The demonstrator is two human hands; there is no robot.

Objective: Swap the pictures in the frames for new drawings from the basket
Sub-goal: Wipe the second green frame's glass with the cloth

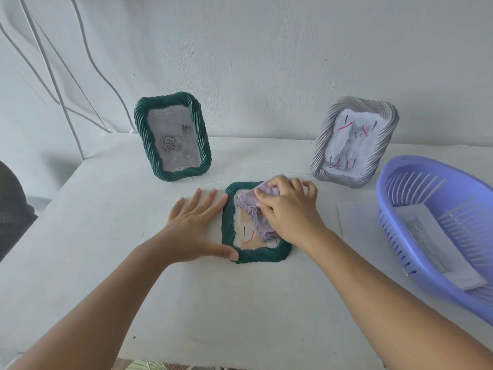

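Note:
A dark green frame (pixel 256 256) lies flat in the middle of the white table, with a picture bearing red and black strokes in it. My right hand (pixel 289 209) presses a lilac cloth (pixel 252 206) onto the frame's glass. My left hand (pixel 196 225) lies flat and spread against the frame's left edge, thumb at its near corner. A second green frame (pixel 145 145) with a grey rose picture stands at the back left. A grey frame (pixel 384 134) with a kitten picture stands at the back right. The purple basket (pixel 394 231) at the right holds sheets of paper (pixel 426 236).
The white table (pixel 106 236) runs up to a white wall behind the standing frames. White cables (pixel 61 84) hang down the wall at the left. A dark object (pixel 10 206) sits off the table's left edge. The table's near edge is just below my forearms.

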